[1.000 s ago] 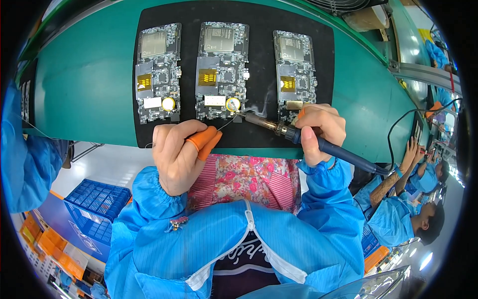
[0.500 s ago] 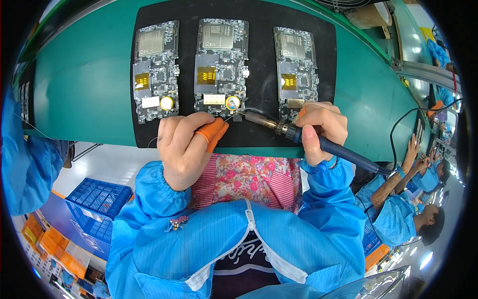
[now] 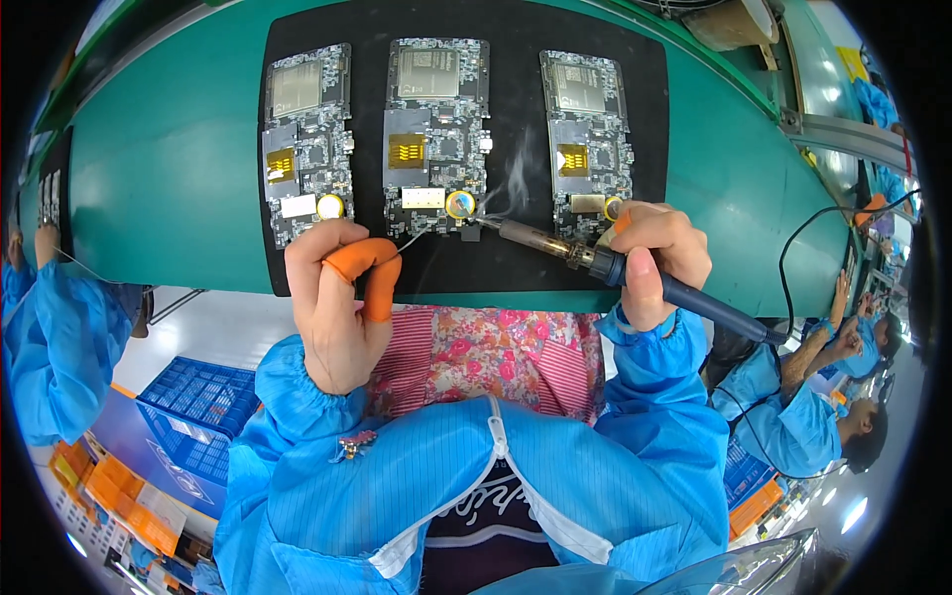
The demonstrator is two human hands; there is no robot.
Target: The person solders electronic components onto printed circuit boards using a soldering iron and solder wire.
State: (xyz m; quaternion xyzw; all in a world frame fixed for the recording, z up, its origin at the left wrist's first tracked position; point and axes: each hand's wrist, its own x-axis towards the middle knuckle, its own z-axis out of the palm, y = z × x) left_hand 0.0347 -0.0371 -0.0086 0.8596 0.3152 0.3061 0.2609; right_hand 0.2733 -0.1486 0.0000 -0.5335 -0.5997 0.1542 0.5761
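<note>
Orange finger cots on L hand point(image 3: 342, 297), thumb + index pinching a thin solder wire point(image 3: 415, 238) that runs up-right to the coin cell point(image 3: 460, 204) on the middle board point(image 3: 434, 134). L wrist bent back, knuckles toward the bench, other fingers curled under. R hand point(image 3: 650, 260) wraps the iron point(image 3: 595, 266) in a pen-style grip, fingers closed tight round the dark handle, thumb along its side; tip angles up-left and meets the wire end at the cell's right edge, w/ a wisp of smoke point(image 3: 516, 183) rising just above. Three boards lie side by side on a black mat point(image 3: 516, 268): left board point(image 3: 305, 139), middle, right board point(image 3: 587, 134), narrow gaps between. R hand sits over the lower corner of the right board. Mat lies on a green bench point(image 3: 169, 169); near edge of bench runs just under both hands, so wrists overhang it. Bare green surface to L of mat and R of it. Iron cord point(image 3: 793, 278) trails off R. Blue sleeves point(image 3: 297, 397) come in from below. Blue crate point(image 3: 198, 397) down at L, co-workers point(image 3: 813, 416) in blue at R, well apart.
</note>
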